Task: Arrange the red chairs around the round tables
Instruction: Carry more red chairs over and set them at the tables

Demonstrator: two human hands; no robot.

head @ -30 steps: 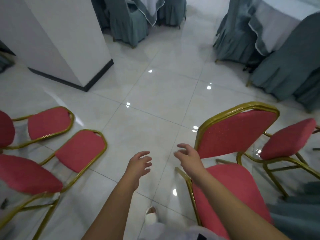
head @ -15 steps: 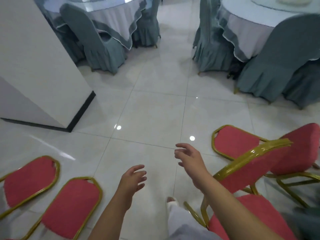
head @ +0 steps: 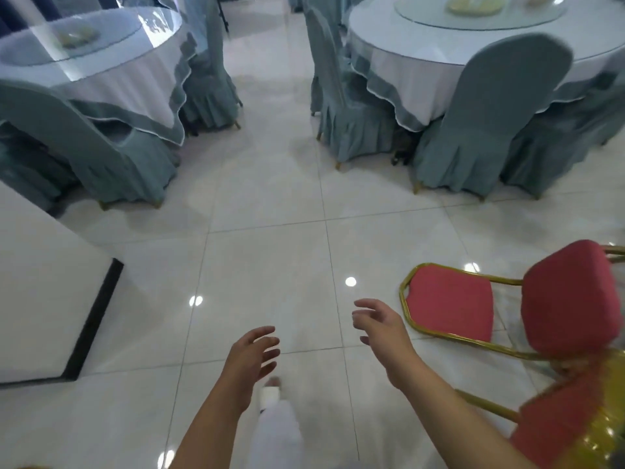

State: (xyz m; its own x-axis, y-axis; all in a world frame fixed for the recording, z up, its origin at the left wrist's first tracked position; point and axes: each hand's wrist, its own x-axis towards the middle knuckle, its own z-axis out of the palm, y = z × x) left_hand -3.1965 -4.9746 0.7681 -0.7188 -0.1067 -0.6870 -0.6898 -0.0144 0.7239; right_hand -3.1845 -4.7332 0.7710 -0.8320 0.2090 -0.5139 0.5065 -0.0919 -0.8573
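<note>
My left hand [head: 252, 357] and my right hand [head: 382, 328] reach forward over the tiled floor, fingers spread, holding nothing. A red chair with a gold frame [head: 449, 302] lies tipped on the floor just right of my right hand, its seat cushion [head: 571, 299] further right. A second red chair [head: 568, 418] shows blurred at the lower right corner. Two round tables stand ahead: one at the upper left [head: 84, 52], one at the upper right [head: 473, 38], both with white cloths and glass turntables.
Grey-green covered chairs ring both tables, one at the left [head: 101, 157] and one at the right [head: 487, 120]. A white pillar with a black base [head: 50, 299] stands at the left. An aisle of glossy tiles runs between the tables. My white-trousered leg [head: 277, 428] steps forward.
The view has lifted and moved forward toward the tables. The red chairs at the left have dropped out of sight. The chair by my right hand has slid to the lower right edge.
</note>
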